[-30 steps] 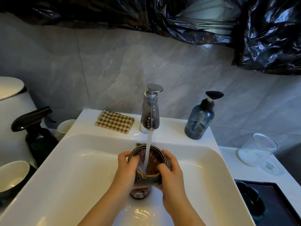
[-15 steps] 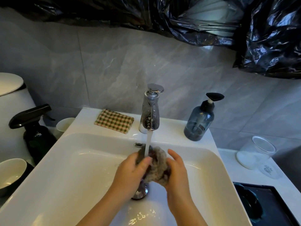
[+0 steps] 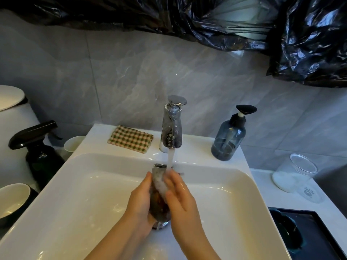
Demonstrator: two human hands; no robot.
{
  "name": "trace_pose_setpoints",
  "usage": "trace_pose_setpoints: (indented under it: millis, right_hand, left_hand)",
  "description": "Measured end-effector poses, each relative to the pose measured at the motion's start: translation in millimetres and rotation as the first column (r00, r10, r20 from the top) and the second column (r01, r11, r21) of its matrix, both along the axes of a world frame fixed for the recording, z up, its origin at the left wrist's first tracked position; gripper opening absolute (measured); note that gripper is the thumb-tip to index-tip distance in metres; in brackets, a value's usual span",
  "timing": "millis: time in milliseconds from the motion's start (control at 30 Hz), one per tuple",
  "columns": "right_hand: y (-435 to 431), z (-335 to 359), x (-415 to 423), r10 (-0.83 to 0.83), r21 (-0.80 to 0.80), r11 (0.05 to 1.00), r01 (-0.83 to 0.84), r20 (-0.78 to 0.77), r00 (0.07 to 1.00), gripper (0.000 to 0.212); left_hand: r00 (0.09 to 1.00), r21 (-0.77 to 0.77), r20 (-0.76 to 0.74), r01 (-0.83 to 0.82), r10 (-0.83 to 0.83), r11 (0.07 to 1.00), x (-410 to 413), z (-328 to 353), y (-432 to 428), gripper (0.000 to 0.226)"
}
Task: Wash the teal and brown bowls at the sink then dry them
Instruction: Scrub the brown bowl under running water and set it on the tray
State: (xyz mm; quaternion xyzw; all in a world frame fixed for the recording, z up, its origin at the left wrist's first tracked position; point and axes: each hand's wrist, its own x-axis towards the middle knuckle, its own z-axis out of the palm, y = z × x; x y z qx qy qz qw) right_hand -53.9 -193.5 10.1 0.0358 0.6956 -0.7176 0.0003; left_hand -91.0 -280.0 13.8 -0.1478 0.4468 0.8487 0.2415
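1. Task item. I see the brown glazed bowl (image 3: 158,201) inside the white rectangular sink (image 3: 75,194). It is held on edge above the metal drain (image 3: 161,225), near the middle of the basin. The water stream (image 3: 171,156) from the chrome faucet (image 3: 172,126) falls onto its upper rim, where white spray shows.

2. Hands. The left hand (image 3: 139,201) cups the bowl's outer wall, with its fingers curled round it. The right hand (image 3: 181,198) lies against the opposite face with fingers fairly straight and slightly spread. It is blurred, so I cannot tell the exact contact points. The bowl sits pressed between both hands.

3. Second task item. The dark teal bowl (image 3: 287,233) rests in a black rectangular tray (image 3: 319,231) at the near right corner of the white surface (image 3: 266,192), well apart from the sink. Only part of it shows.

4. Surroundings. On the sink's back edge, a green-and-red checked cloth (image 3: 130,139) lies left of the faucet and a blue-grey pump bottle (image 3: 228,141) stands right of it. A clear plastic jar (image 3: 294,173) stands on the surface beyond the tray. A dark spray bottle (image 3: 39,152) stands left of the sink.
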Motion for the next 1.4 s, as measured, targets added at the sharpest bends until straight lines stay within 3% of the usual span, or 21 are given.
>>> trace_pose_setpoints:
  millis: [133, 233, 367, 433, 533, 667, 767, 833, 967, 1133, 1200, 1300, 1400]
  right_hand:
    - [-1, -9, -9, -0.120, 0.333, 0.928, 0.165, -0.150, 0.981, 0.046]
    - [-5, -16, -17, -0.244, 0.345, 0.904, 0.255, -0.074, 0.967, 0.023]
    - [-7, -15, -11, -0.152, 0.118, 0.981, 0.153, -0.022, 0.988, 0.028]
    - [-11, -9, -5, -0.089, 0.194, 0.976, 0.102, -0.074, 0.993, 0.035]
    - [-14, -11, -14, -0.143, 0.263, 0.951, 0.163, -0.091, 0.985, 0.036]
    - [-11, -19, -22, -0.205, 0.235, 0.950, 0.208, -0.038, 0.978, 0.033]
    - [-21, -14, -8, -0.017, 0.498, 0.862, 0.092, -0.154, 0.988, 0.039]
    - [-24, -15, -8, 0.007, 0.553, 0.825, 0.113, -0.212, 0.977, 0.055]
    - [-14, -16, -23, -0.244, 0.260, 0.934, 0.246, -0.038, 0.969, 0.028]
    - [2, -15, -18, -0.285, 0.087, 0.958, 0.274, 0.152, 0.947, 0.027]
    - [-4, -14, -14, -0.257, 0.253, 0.939, 0.232, 0.069, 0.964, 0.028]
    - [-15, -14, -8, -0.096, 0.529, 0.840, 0.124, -0.079, 0.992, 0.039]
    - [-15, -12, -11, -0.092, 0.491, 0.858, 0.151, -0.143, 0.985, 0.040]
  left_hand:
    - [0.997, 0.021, 0.082, -0.002, 0.000, 1.000, -6, -13, -3, 0.047]
    - [0.995, -0.011, 0.098, 0.034, -0.033, 0.999, -4, -13, 1, 0.047]
    - [0.992, -0.016, 0.128, 0.008, -0.006, 1.000, -9, -16, -1, 0.056]
    - [0.992, 0.001, 0.126, -0.004, 0.003, 1.000, -10, -16, -5, 0.054]
    - [0.996, 0.001, 0.085, 0.006, -0.006, 1.000, -7, -12, -3, 0.045]
    - [0.998, -0.044, 0.068, 0.000, 0.003, 0.999, -3, -11, 2, 0.043]
    - [0.997, -0.016, 0.073, -0.034, 0.035, 0.999, -8, -13, 0, 0.049]
    - [0.998, 0.007, 0.051, -0.035, 0.035, 0.999, -9, -13, -3, 0.042]
    - [0.998, -0.045, 0.069, -0.007, 0.010, 0.999, -7, -14, -3, 0.042]
    - [0.989, -0.004, 0.148, 0.018, -0.017, 1.000, -9, -9, -5, 0.050]
    - [0.989, 0.023, 0.148, -0.023, 0.020, 0.999, -9, -8, -4, 0.050]
    - [0.992, -0.012, 0.087, -0.092, 0.093, 0.996, -6, -6, -2, 0.045]
    - [0.998, -0.044, 0.039, -0.054, 0.055, 0.998, -5, 0, -2, 0.043]
